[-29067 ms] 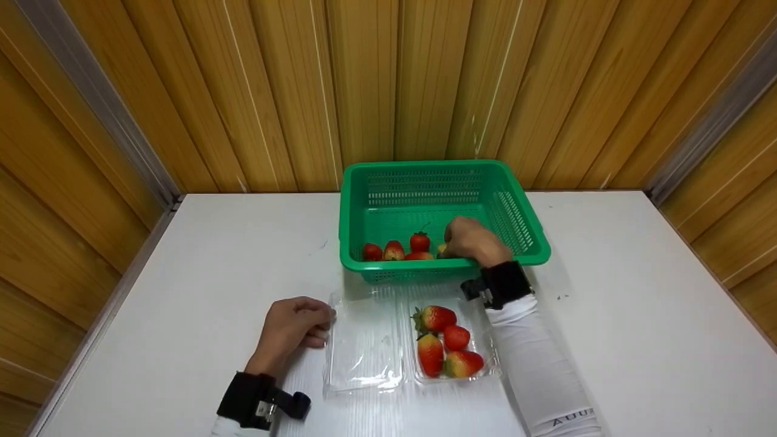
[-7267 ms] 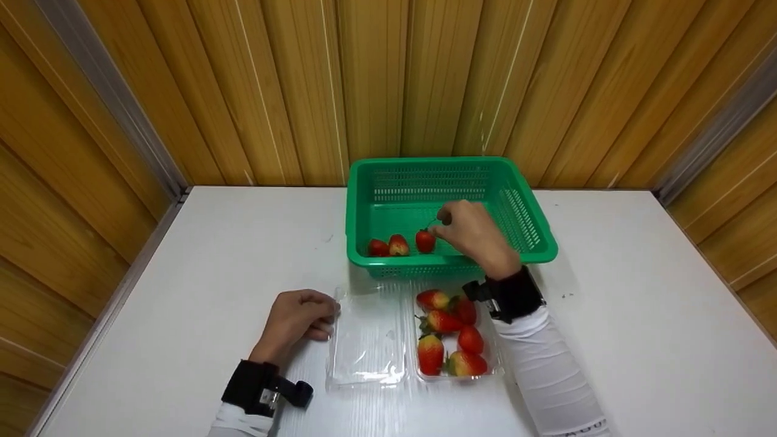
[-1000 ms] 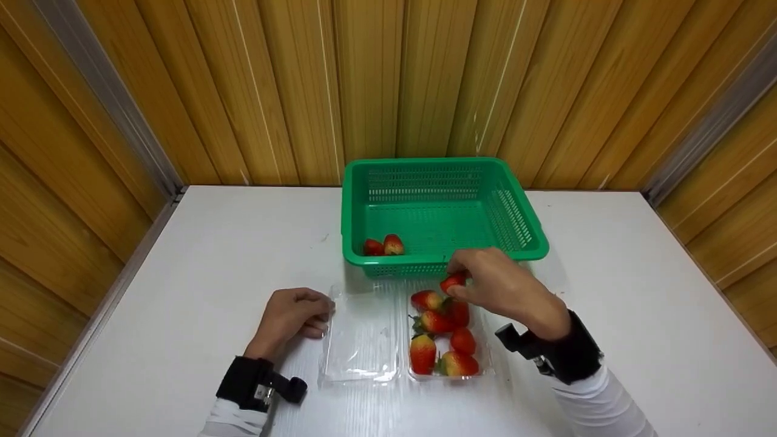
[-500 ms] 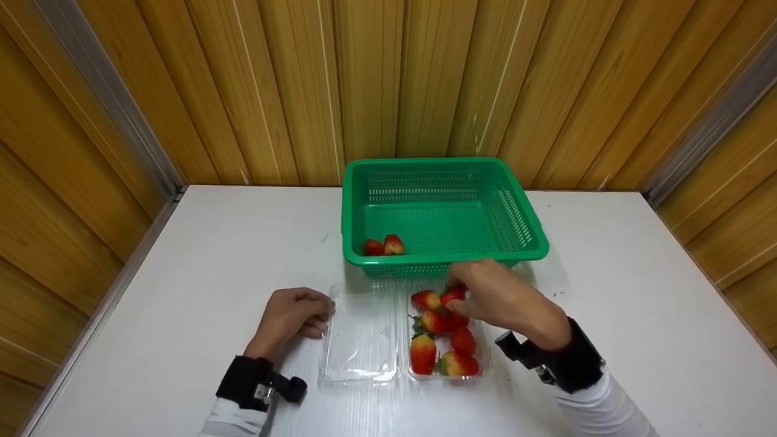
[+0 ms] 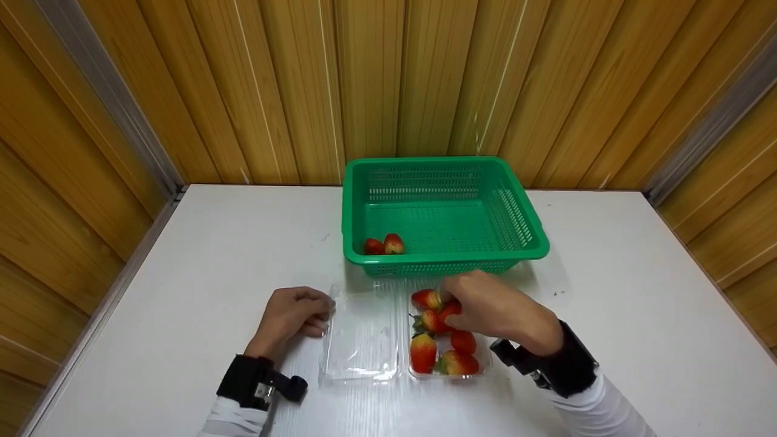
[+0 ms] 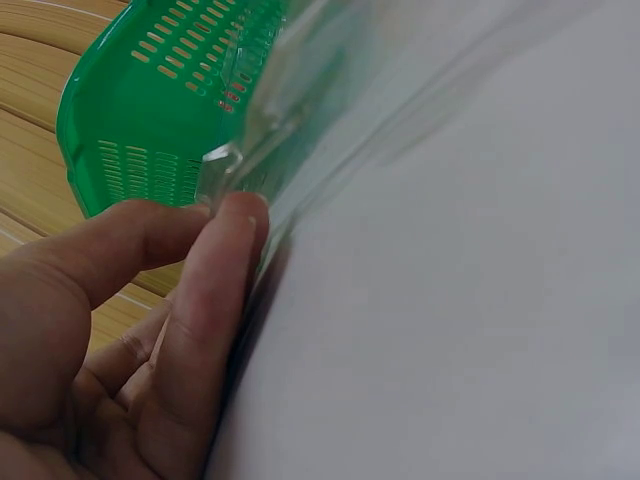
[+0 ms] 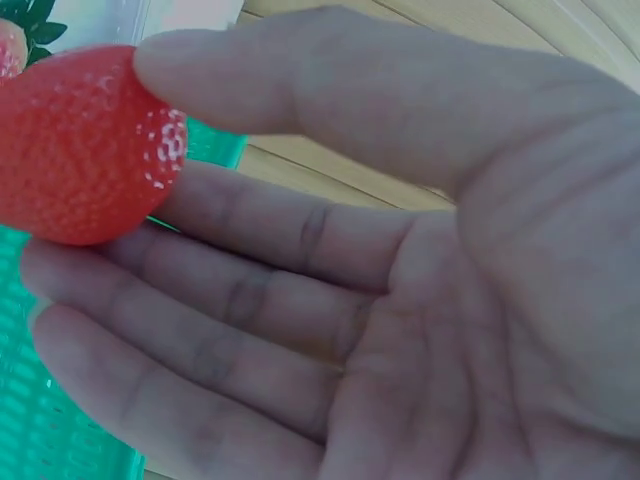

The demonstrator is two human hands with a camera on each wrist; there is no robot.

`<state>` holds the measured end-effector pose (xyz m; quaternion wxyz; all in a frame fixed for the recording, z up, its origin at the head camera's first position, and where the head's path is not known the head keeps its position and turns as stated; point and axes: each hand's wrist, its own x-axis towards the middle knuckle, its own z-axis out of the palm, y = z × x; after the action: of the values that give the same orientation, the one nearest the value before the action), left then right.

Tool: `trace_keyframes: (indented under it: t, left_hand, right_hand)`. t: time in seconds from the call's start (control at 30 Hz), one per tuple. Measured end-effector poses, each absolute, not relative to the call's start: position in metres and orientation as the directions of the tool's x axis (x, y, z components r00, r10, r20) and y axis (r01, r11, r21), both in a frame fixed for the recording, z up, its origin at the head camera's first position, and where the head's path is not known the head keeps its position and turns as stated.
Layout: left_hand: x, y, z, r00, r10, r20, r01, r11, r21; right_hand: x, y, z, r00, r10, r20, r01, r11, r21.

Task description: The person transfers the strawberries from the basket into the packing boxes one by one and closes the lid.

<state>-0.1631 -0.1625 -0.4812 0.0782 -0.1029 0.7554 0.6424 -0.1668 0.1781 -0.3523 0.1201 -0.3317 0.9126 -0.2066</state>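
My right hand (image 5: 501, 309) pinches a red strawberry (image 7: 90, 145) between thumb and fingers, low over the filled half of a clear plastic clamshell box (image 5: 414, 371). Several strawberries lie in that half, among them a yellow-topped strawberry (image 5: 423, 353) at the front left; the hand hides the back right part. With thumb and finger, my left hand (image 5: 296, 315) pinches the outer edge of the clear lid (image 5: 362, 340), which lies folded out flat to the left. The left wrist view shows the lid's edge (image 6: 225, 165) right at the fingertips.
Behind the box stands a green slotted basket (image 5: 446, 260) with two strawberries (image 5: 393, 244) in its front left corner. A white table (image 5: 243, 243) lies under everything, with wood-look panels (image 5: 364, 79) at the back and sides.
Over the last second my right hand has lowered the strawberry into the back of the box's filled half and slightly toward me. My left hand stays at the lid's edge.
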Motion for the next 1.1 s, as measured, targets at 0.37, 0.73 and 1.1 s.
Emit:
trace_keyframes:
  t: [0.37, 0.73, 1.1]
  left_hand:
    - [-0.162, -0.162, -0.48, -0.968, -0.044, -0.245, -0.249, 0.118, 0.961]
    - [-0.163, -0.161, -0.481, -0.966, -0.054, -0.251, -0.256, 0.12, 0.959]
    - [-0.163, -0.162, -0.482, -0.967, -0.053, -0.248, -0.253, 0.132, 0.958]
  right_hand:
    - [-0.163, 0.167, -0.363, -0.72, -0.683, -0.122, -0.581, 0.69, -0.432]
    - [-0.16, 0.162, -0.368, -0.724, -0.663, -0.192, -0.566, 0.729, -0.385]
    - [-0.159, 0.159, -0.372, -0.716, -0.67, -0.197, -0.57, 0.724, -0.389]
